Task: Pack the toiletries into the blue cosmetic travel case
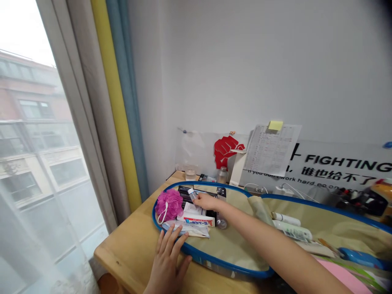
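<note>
An open bag with blue piping and a tan lining (pixel 232 249) lies on a wooden desk (pixel 131 249). My right hand (pixel 206 201) reaches into its left end, fingers pinched on a small clear bottle (pixel 192 194). Around that hand lie a pink bath pouf (pixel 169 205), a white tube with red print (pixel 196 219), dark boxes (pixel 184 191) and a small round bottle (pixel 221 223). My left hand (pixel 168 261) rests flat with fingers spread on the bag's near rim, touching a flat clear packet (pixel 191 230).
Two white tubes (pixel 290 226) lie in the bag's right half. A glass (pixel 190 173), a small bottle (pixel 222 174), papers with a yellow note (pixel 272 149) and a "FIGHTING" poster (pixel 339 163) stand against the wall. Curtains (pixel 119 102) and a window are on the left.
</note>
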`<state>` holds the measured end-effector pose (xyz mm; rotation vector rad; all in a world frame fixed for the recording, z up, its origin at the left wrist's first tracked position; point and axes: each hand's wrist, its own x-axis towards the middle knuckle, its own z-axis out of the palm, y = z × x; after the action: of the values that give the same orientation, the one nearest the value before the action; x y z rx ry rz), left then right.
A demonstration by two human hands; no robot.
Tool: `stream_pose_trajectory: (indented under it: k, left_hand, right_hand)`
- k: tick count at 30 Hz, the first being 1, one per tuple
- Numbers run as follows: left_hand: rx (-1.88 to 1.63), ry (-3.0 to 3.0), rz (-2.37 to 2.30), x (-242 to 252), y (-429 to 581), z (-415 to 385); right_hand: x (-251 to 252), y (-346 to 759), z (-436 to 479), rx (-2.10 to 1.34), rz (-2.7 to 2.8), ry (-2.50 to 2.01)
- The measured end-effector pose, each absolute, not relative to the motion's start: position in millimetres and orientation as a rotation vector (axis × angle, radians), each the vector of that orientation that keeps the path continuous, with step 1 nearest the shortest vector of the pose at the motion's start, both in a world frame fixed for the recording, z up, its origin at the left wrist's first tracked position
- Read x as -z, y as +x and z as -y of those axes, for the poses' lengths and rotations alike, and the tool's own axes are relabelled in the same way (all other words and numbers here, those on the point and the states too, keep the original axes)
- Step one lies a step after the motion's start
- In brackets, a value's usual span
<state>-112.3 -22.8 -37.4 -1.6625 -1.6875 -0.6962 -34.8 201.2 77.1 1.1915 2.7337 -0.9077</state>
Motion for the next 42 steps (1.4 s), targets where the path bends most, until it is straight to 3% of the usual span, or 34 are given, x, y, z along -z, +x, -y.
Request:
stream_pose_trajectory:
  k: [16, 31, 42]
  left_hand:
    - [0.695, -1.656, 1.679, 38, -113, 22]
    - [0.705, -1.652, 1.683, 36, -112, 22]
    - [0.707, -1.654, 1.691, 38, -113, 22]
  right_hand:
    - [-65, -41, -208, 1.110, -2.739, 1.280]
    - [-68, -37, -198, 0.663, -2.846, 1.055]
    - [-82, -32, -187, 0.287, -2.826, 1.127]
